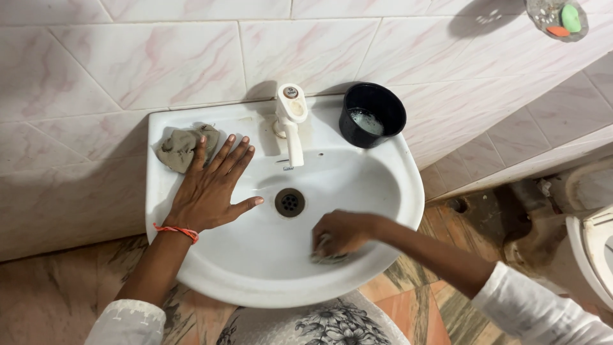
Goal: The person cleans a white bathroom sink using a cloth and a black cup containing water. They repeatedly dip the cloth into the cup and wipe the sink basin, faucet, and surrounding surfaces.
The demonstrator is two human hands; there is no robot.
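My right hand (pixel 341 233) grips a scrub pad (pixel 329 255) against the near wall of the sink (pixel 389 191); left hand (pixel 211 188) rests open beside a far-left grey cloth (pixel 182 147); scrubbing looks unfinished

No packages, signs or screens show here. The nearest thing to a label is a small round cap marking (pixel 291 92) on top of the white tap (pixel 292 121), standing at the back middle of the white basin (pixel 383 191); it is a dark ring with a reddish spot in it, too small to make out further. Just below the tap's spout, on the basin wall, sits a tiny dark printed mark (pixel 288 168), too faint to tell its shape.
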